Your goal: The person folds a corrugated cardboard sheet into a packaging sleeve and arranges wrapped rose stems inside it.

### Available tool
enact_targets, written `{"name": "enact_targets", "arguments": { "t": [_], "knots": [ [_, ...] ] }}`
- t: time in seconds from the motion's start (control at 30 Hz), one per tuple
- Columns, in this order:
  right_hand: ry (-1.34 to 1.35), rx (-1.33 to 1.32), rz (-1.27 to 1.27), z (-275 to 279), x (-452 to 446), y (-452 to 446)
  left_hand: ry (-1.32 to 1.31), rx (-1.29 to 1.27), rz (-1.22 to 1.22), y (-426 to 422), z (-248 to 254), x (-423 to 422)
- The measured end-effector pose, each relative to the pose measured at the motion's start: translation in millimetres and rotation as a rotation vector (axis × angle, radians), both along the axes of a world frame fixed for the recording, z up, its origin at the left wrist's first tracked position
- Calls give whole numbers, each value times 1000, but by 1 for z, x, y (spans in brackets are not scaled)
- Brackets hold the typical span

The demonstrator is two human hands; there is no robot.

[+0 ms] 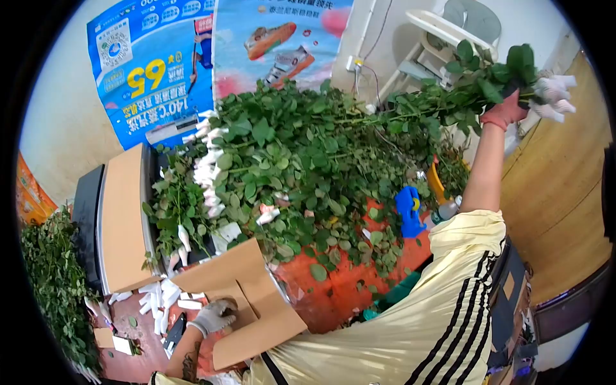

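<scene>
While the right hand (505,110) is up at the far right, its bunch (467,88): leafy green stems held inside the curled fingers; the thumb is hard to see.
Bunch and fingers: the white-wrapped heads (553,97) poke out just to the right of the fingers, and the leaves and long stems stretch out to the left, over the right end of the big pile.
Left hand (215,316): low on the near left, in a pale glove, by the open cardboard (224,273). Its fingers bend inward, but I cannot tell if they pinch anything or touch the cardboard.
Big pile (289,151): lots of leafy stems in the middle, on the red table (314,292), well apart from the left hand.
Row of white heads (208,170): at the left end of the big pile.
Loose white pieces (162,301): on the near left, just beyond the left hand and to its left.
Black tool (174,332): just left of the left hand.
Blue tape holder (409,212): at the right end of the table, nearer than the bunch.
More leafy stems (51,282): at the left edge.
White chair (449,29): far right, behind the bunch.
</scene>
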State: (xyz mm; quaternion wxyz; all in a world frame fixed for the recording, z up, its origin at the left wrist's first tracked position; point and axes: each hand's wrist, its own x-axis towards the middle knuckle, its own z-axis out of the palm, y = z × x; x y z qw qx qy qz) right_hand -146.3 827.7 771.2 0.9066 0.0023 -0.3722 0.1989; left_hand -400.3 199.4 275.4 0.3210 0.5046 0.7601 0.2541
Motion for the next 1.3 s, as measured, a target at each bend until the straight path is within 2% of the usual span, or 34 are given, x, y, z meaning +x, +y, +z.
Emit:
{"name": "enact_targets", "arguments": {
  "t": [0.03, 0.1, 0.13, 0.23, 0.3, 0.33, 0.37, 0.4, 0.43, 0.5, 0.53, 0.57, 0.6, 0.63, 0.67, 0.7, 0.73, 0.77, 0.83, 0.87, 0.9, 0.93, 0.97, 1.03, 1.07, 1.1, 1.17, 1.2, 1.23, 1.3],
  "knots": [
    [10, 52, 37, 8, 4, -17, -1, -42, 19, 3, 14, 4],
    [-141, 167, 18, 16, 4, -50, -17, -36, 20, 3, 17, 6],
    [-325, 74, -290, 18, 16, -29, -26, -36, 9, 4, 14, 5],
    [-548, -57, -457, 12, -8, -3, -1, 33, 13, 4, 21, 6],
    [-736, 60, -442, -14, -25, -43, 25, 32, 17, 2, 21, 6],
    [-677, 18, -230, -32, -49, -116, 61, 127, -33, -1, 3, 1],
    [-877, 41, -287, -48, -54, -144, 69, 139, -26, -1, -2, 3],
    [-1157, -68, -246, -67, -55, -168, 65, 157, -39, 0, 7, 6],
    [-1373, 216, -94, -89, -60, -207, 77, 166, -19, -2, 10, 9],
    [-1673, 883, -16, -129, -87, -282, 140, 163, -6, -7, 20, 13],
    [-1814, 1069, -25, -154, -98, -311, 141, 184, -2, -12, 12, 10],
    [-2272, 1074, -16, -176, -107, -344, 121, 183, -50, -15, 9, 5],
    [-2166, 1230, 38, -209, -116, -360, 155, 101, -40, -18, 17, 7],
    [-2171, 1269, 88, -239, -119, -371, 188, 27, -34, -21, 33, 10],
    [-2446, 1247, 55, -264, -125, -386, 216, -17, -17, -26, 60, 12],
    [-2389, 1250, 121, -287, -135, -392, 237, -68, 0, -31, 78, 11],
    [-2428, 1215, 161, -314, -141, -395, 88, 100, 142, -45, 44, 5],
    [-2430, 1219, 173, -341, -146, -400, 38, 219, 226, -57, 43, 4],
    [-2336, 1100, 143, -391, -153, -405, -65, 135, 425, -67, 58, 4],
    [-2230, 1130, 126, -418, -152, -403, -72, 132, 430, -67, 62, 7],
    [-2125, 1158, 113, -441, -148, -403, -79, 225, 520, -65, 65, 14],
    [-2470, 990, 255, -441, -148, -413, -83, 318, 615, -63, 68, 18],
    [-2472, 1004, 272, -438, -151, -412, 46, 348, 529, -63, 69, 20],
    [-2624, 1228, 196, -411, -153, -405, 320, 389, 411, -50, 69, 27],
    [-2430, 1270, -5, -391, -150, -406, 317, 373, 363, -44, 68, 28],
    [-2438, 1276, 11, -379, -152, -407, 306, 365, 368, -38, 66, 28],
    [-2529, 1246, 186, -369, -157, -405, 408, 132, 286, -27, 61, 26],
    [-2353, 1162, 252, -393, -149, -399, 370, 101, 287, -24, 63, 24],
    [-2358, 1151, 261, -411, -147, -396, 366, 94, 280, -21, 61, 22],
    [-2200, 1220, 249, -433, -143, -396, 363, -2, 286, -17, 54, 18]
  ]
}}
